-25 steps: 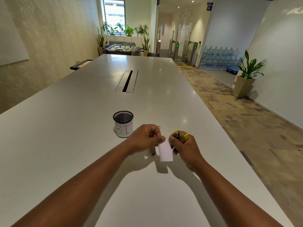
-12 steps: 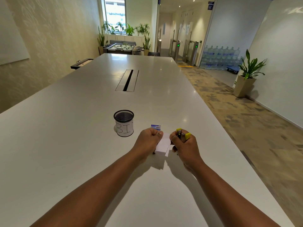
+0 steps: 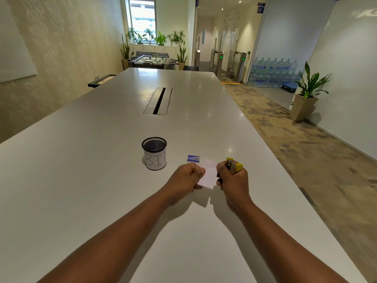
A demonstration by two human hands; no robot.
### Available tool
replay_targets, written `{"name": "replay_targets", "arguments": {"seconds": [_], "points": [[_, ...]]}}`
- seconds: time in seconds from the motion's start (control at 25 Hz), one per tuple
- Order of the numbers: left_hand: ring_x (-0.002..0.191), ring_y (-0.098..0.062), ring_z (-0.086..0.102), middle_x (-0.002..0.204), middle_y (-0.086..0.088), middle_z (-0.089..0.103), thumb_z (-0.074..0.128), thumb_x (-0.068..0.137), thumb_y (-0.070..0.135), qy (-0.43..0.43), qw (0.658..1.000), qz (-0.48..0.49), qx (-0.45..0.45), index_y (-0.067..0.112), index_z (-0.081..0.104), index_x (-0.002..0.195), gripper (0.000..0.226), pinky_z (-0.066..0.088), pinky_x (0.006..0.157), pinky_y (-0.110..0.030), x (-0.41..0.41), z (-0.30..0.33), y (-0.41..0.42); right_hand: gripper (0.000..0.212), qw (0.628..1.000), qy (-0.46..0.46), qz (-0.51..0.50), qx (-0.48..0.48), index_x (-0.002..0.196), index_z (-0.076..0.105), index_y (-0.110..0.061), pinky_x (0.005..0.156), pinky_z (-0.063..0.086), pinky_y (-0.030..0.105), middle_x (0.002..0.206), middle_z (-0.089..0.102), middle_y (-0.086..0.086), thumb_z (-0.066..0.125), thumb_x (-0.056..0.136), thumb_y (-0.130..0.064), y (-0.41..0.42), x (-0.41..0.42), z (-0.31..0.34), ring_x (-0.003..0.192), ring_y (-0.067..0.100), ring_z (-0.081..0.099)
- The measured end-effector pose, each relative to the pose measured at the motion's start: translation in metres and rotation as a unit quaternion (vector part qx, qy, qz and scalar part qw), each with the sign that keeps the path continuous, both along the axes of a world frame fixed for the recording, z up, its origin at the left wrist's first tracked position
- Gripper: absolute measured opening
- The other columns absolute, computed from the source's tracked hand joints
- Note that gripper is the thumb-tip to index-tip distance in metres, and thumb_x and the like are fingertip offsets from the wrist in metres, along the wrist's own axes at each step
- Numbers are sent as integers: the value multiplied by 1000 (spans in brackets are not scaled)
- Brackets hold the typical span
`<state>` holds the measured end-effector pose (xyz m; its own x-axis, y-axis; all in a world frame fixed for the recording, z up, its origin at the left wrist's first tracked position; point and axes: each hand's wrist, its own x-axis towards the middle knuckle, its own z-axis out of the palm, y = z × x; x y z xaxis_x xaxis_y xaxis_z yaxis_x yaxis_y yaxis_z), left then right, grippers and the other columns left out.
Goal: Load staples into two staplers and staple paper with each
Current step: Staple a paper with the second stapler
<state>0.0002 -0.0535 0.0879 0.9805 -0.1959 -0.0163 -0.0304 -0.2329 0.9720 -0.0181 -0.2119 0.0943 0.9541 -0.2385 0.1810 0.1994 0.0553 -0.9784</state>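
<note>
Head view
Left hand (image 3: 186, 176): fingers curled, pinching the left edge of the paper (image 3: 208, 174).
Right hand (image 3: 232, 177): fist closed round the yellow stapler (image 3: 233, 164), its end poking out above the knuckles.
Paper: held between both hands, just above the counter (image 3: 81, 180).
Staple box (image 3: 193, 158): on the counter just beyond the paper.
Bin (image 3: 154, 153): left of the box.

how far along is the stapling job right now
In hand: the right hand grips a yellow stapler at the paper slip that the left hand pinches. The staple box lies shut-looking behind. No second stapler shows, so that half seems left.
</note>
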Motion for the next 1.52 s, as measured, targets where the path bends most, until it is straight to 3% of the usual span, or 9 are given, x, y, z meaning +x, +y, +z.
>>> {"name": "replay_targets", "arguments": {"seconds": [0.2,0.44,0.6,0.68,0.8,0.92,1.08,1.28,1.52], "points": [[47,-11,65,66,-20,63,47,101,52,-84,983,66,148,-5,56,82,62,49,52,-26,-4,0,-3,23,999,12,-16,30,76,59,-12,41,39,17,56,61,-7,59,98,-6,1,0,2,49,8,57],[57,-15,65,63,-2,70,60,98,39,-60,994,86,-31,14,67,76,34,56,56,-28,-1,5,4,23,998,39,-23,32,75,64,-12,40,36,19,63,70,0,59,97,-9,-5,-2,3,48,9,57],[65,-22,72,72,-5,74,53,101,48,-75,982,171,-8,20,67,83,36,60,60,-38,4,16,4,19,997,57,41,20,77,66,-10,43,42,18,70,73,14,60,95,-7,-5,-5,2,50,11,59],[75,-24,74,85,-9,74,50,101,51,-22,982,171,-83,19,62,92,35,62,58,-38,5,18,4,18,997,60,52,19,77,66,-12,43,42,18,70,72,15,61,95,-8,-5,-5,1,50,12,58],[82,-20,76,96,-11,75,64,99,24,45,973,122,-192,19,56,100,9,60,64,-29,1,17,5,16,997,60,36,26,79,66,-14,43,43,20,71,71,10,62,95,-12,-5,-3,-1,55,16,64],[83,-20,76,87,-6,76,62,95,1,-9,977,110,-182,20,58,98,20,59,66,-27,-1,14,6,18,992,103,58,43,86,61,-16,44,42,25,71,66,5,62,98,-31,-7,-3,-3,56,20,65],[89,-21,70,100,-11,69,67,93,1,-26,974,119,-190,18,74,95,18,61,73,-30,1,15,5,51,970,189,153,11,99,46,-15,46,33,26,65,54,-1,56,83,-62,-9,-7,-8,50,13,42],[87,-18,70,105,-7,69,75,86,1,-48,981,113,-152,21,75,97,22,61,71,-28,-3,11,4,47,965,164,191,74,119,52,-8,56,45,29,93,58,9,60,98,-48,-4,-14,-9,69,16,54],[89,-23,75,104,-7,77,74,86,0,-48,987,77,-132,22,70,116,38,63,76,-34,-8,10,3,49,965,142,197,97,123,67,-16,67,53,33,95,70,-1,77,82,-41,1,-9,-9,92,19,62]]}}
